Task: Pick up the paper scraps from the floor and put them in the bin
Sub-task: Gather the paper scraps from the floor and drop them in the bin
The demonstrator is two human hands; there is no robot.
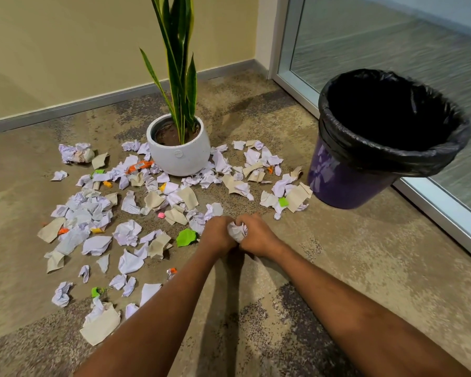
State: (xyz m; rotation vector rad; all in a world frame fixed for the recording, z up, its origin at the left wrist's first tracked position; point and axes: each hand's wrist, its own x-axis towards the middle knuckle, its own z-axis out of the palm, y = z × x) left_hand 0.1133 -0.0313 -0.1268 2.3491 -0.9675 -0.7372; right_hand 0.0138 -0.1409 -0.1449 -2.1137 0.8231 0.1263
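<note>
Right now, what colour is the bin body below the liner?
Purple, glossy; the bin shows best in the head view, black liner folded over its rim.

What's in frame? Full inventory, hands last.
paper scraps: dozens; mostly white, some beige, a few green, orange, pink; scattered on the carpet around the pot and toward the bin
paper wad: one; white; gripped between both hands
bin: one; purple with black liner; right, by the glass panel
pot: one; white, holding a green plant; centre back
carpet: mottled brown; floor
wall: beige; back
glass panel: right
left hand: grips the paper wad
right hand: grips the paper wad
</note>
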